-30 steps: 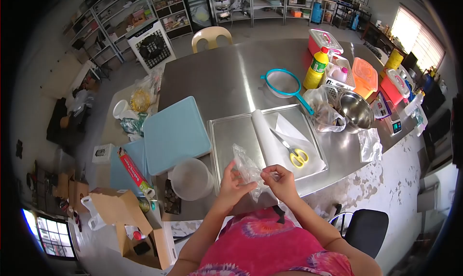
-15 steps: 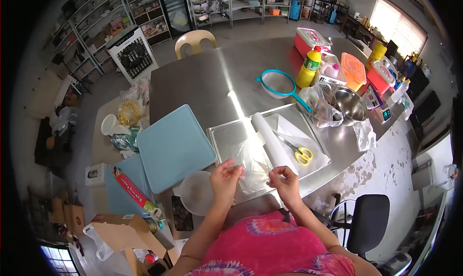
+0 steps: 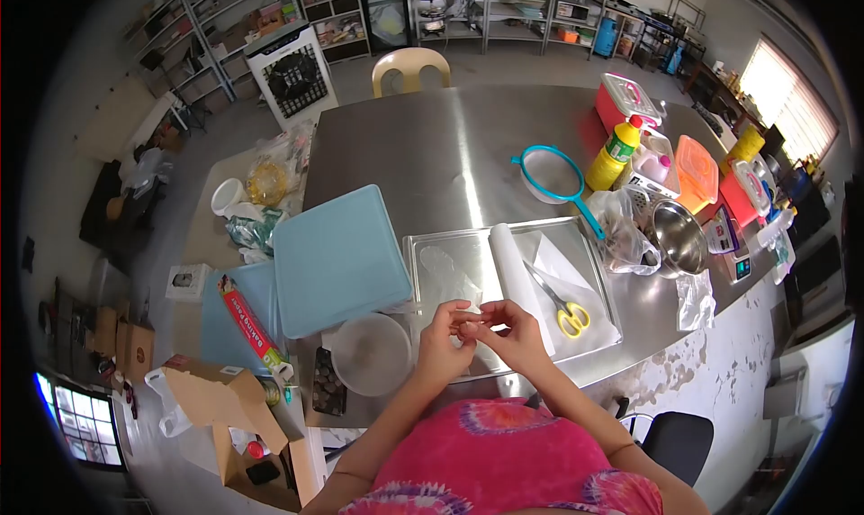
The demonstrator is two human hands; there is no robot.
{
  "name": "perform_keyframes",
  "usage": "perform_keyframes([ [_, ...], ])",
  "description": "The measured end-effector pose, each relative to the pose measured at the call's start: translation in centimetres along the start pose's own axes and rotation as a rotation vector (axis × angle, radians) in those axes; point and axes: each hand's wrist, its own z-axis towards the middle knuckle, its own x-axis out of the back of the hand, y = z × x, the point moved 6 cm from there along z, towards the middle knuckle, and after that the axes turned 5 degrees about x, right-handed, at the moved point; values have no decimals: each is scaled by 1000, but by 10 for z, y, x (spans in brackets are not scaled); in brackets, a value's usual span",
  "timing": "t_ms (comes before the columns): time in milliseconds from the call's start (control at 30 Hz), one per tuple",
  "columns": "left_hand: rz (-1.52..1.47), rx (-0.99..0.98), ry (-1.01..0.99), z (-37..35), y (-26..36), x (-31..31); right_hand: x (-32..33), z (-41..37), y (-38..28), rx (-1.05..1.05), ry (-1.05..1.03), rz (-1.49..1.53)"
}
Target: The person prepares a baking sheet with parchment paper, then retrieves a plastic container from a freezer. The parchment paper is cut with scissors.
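My left hand (image 3: 447, 342) and my right hand (image 3: 515, 337) meet over the front edge of a metal baking tray (image 3: 596, 245), fingertips pinched together. Between them is thin clear plastic (image 3: 447, 274), perhaps a bag, spreading away from me over the tray; its edge at my fingers is mostly hidden. Right of the plastic lies a roll of white baking paper (image 3: 516, 267), partly unrolled. Scissors (image 3: 572, 319) with yellow handles rest on the loose paper, apart from my right hand. A round translucent tub (image 3: 371, 355) stands left of my left wrist.
Left are a light-blue board (image 3: 340, 263), a baking paper box (image 3: 247, 321) and an open cardboard box (image 3: 220, 407). Beyond the tray lies a blue-rimmed strainer (image 3: 553, 175). A yellow bottle (image 3: 615, 155), steel bowl (image 3: 677, 238) and digital scale (image 3: 740, 267) stand to the right.
My hands have come together from a short distance apart, where the clear plastic was stretched between them. The view has shifted, so the table appears moved to the right.
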Motion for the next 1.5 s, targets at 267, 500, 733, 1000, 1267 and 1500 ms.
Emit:
perform_keyframes([
  [267, 209, -42, -182, -9, 3, -38, 17, 12, 22, -229, -67, 433],
  [500, -3, 131, -190, -3, 11, -47, 37, 16, 52, -86, -132, 135],
  [733, 672, -193, -31, 33, 45, -39, 45, 15, 22, 156, -225, -73],
  [1000, 497, -43, -143, 39, 6, -48, 72, 21, 19, 160, -59, -130],
  [1267, 367, 79, -6, 35, 14, -46, 65, 19, 17, 141, -95, -130],
  [1500, 271, 126, 21, 33, 12, -36, 67, 18, 18, 94, -68, -98],
])
